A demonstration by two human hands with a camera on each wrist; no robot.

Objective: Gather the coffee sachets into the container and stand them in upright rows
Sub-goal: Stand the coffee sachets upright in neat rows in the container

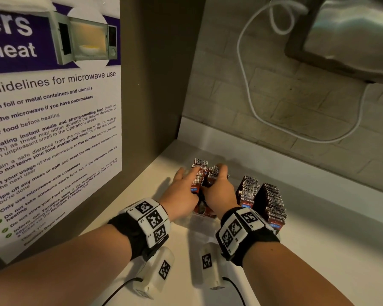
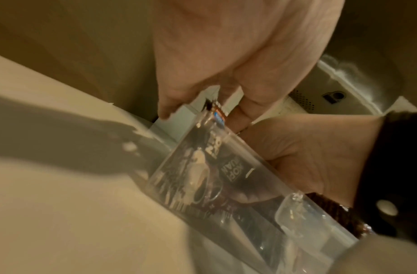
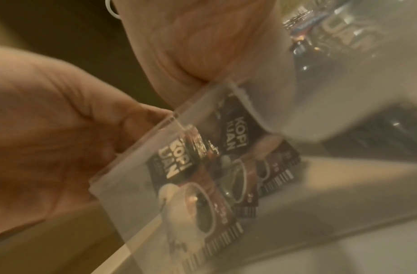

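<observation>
A clear plastic container (image 1: 200, 218) stands on the white counter (image 1: 323, 244). Two upright rows of dark red coffee sachets (image 1: 248, 191) (image 1: 272, 204) fill its right part. At its left end both hands hold a bunch of sachets (image 1: 200, 164) between them. My left hand (image 1: 187, 174) presses the bunch's left side with straight, spread fingers. My right hand (image 1: 221, 173) curls its fingers over the bunch's top. Through the container wall (image 2: 261, 163) the left wrist view shows a sachet (image 2: 200, 166). Sachets (image 3: 174, 166) lean at angles behind the wall (image 3: 132, 166) in the right wrist view.
A tall panel with a microwave poster (image 1: 53, 129) stands close on the left. Behind the counter is a brick wall with a white cable (image 1: 243, 89) hanging down it. A steel appliance (image 1: 352, 36) overhangs the upper right.
</observation>
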